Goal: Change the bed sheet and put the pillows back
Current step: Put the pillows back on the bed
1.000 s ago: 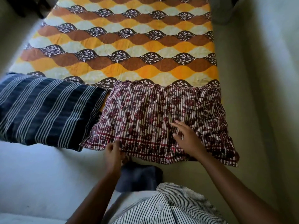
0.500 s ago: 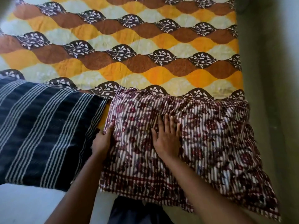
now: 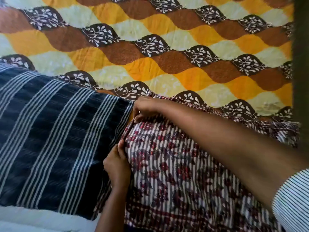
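We see a wavy orange, brown & cream bed sheet (image 3: 150,64) spread flat, w/ a dim green wall (image 3: 301,64) at right. The navy white-striped pillow (image 3: 50,139) lies near left, touching the maroon floral striped pillow (image 3: 175,173) near right. Left hand (image 3: 117,168) fingers curl round its left edge; right hand (image 3: 145,108) fingers pinch its far-left corner. Both pillows are cut off by the frame edge, and the fingertips are partly hidden btwn them.

Striped pillow (image 3: 55,138) left, floral pillow (image 3: 175,173) right, touching.
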{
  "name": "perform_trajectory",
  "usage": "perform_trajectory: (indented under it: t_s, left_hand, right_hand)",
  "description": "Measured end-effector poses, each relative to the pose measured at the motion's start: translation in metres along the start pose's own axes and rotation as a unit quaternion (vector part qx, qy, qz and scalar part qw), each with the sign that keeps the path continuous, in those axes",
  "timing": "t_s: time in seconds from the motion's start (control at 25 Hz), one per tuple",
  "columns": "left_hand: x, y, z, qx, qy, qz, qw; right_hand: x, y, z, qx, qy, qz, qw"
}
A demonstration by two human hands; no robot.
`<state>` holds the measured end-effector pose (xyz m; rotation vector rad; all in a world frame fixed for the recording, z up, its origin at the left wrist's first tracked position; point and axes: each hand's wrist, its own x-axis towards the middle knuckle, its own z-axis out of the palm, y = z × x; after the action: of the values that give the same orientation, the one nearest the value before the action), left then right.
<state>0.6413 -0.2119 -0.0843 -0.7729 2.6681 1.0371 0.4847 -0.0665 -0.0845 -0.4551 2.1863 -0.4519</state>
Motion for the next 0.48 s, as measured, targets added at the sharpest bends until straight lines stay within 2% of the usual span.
perform_trajectory:
  t_s: [0.12, 0.2, 0.24, 0.32, 0.36, 0.4, 0.44, 0.48]
  left_hand:
    - [0.032, -0.003, 0.015, 0.038, -0.093, -0.074, 0.992]
    - [0.05, -0.001, 0.014, 0.028, -0.165, -0.095, 0.981]
    - [0.051, 0.0, 0.009, 0.027, -0.183, -0.076, 0.98]
    - [0.038, 0.006, -0.001, 0.064, -0.144, 0.047, 0.986]
    - [0.024, 0.017, -0.002, 0.077, -0.1, 0.142, 0.982]
    - [0.012, 0.033, 0.002, 0.086, -0.075, 0.246, 0.963]
    - [0.002, 0.05, 0.013, 0.106, -0.093, 0.332, 0.933]
    - [-0.003, 0.067, 0.03, 0.138, -0.144, 0.391, 0.899]
  right_hand:
    - [0.021, 0.001, 0.02, 0.034, 0.063, 0.074, 0.995]
    - [0.022, -0.007, 0.036, 0.054, 0.154, 0.105, 0.981]
    - [0.014, -0.012, 0.042, 0.094, 0.208, 0.099, 0.969]
    - [-0.017, -0.014, 0.051, 0.155, 0.339, 0.082, 0.924]
    - [-0.039, -0.009, 0.058, 0.166, 0.415, 0.103, 0.889]
    - [-0.062, 0.001, 0.069, 0.164, 0.469, 0.138, 0.857]
    - [-0.085, 0.011, 0.082, 0.147, 0.481, 0.176, 0.846]
    - [-0.108, 0.021, 0.096, 0.121, 0.447, 0.208, 0.862]
